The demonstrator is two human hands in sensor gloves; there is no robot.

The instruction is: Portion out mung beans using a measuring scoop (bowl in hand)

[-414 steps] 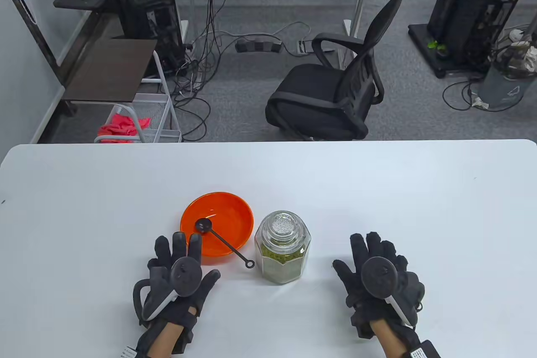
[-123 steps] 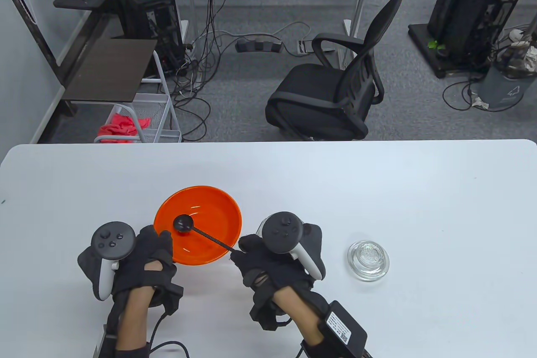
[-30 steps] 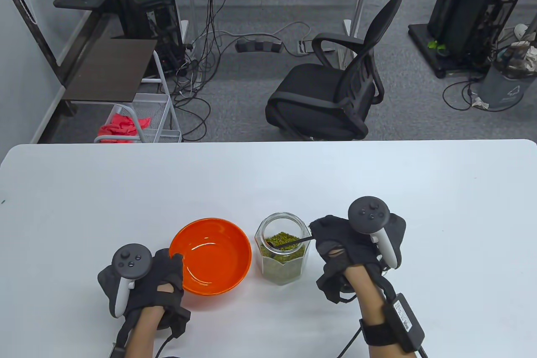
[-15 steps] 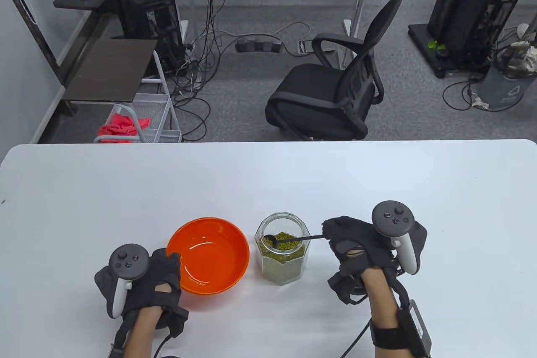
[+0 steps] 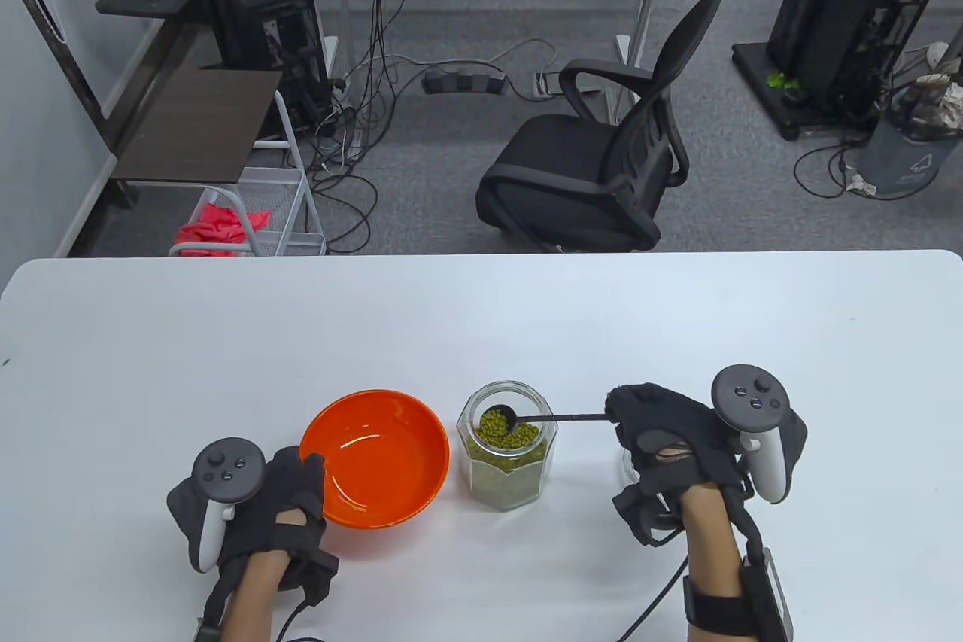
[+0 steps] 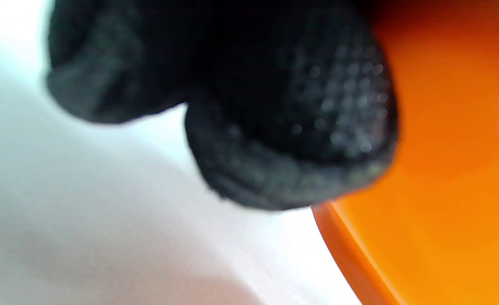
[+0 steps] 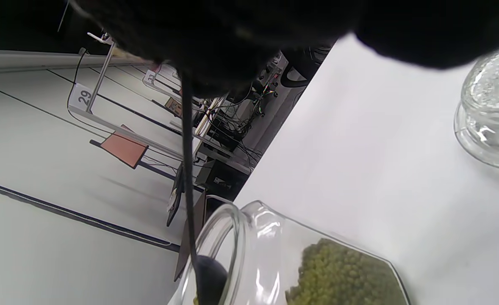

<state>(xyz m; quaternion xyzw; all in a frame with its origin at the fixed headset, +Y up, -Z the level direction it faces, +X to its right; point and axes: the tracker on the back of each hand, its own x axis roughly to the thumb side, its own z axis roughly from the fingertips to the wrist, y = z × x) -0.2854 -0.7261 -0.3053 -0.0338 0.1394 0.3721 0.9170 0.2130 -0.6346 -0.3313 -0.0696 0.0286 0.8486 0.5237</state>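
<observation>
Mung beans (image 5: 498,422) fill the black measuring scoop (image 5: 527,419), which you hold level just above the mouth of the open glass jar (image 5: 506,457); more beans sit inside the jar. Nearest you, your left hand (image 5: 267,506) grips the near-left rim of the orange bowl (image 5: 376,455), thumb over the edge; in the left wrist view the fingers (image 6: 292,127) press against its orange wall. Your right hand (image 5: 673,446) pinches the far end of the scoop's thin handle, fingers closed around it. The glass lid (image 7: 493,114) lies on the white counter (image 5: 481,318) under that hand. Bowl and jar stand side by side, apart. Farther off, the right wrist view shows tags reading "29" and "33" on desk frames.
</observation>
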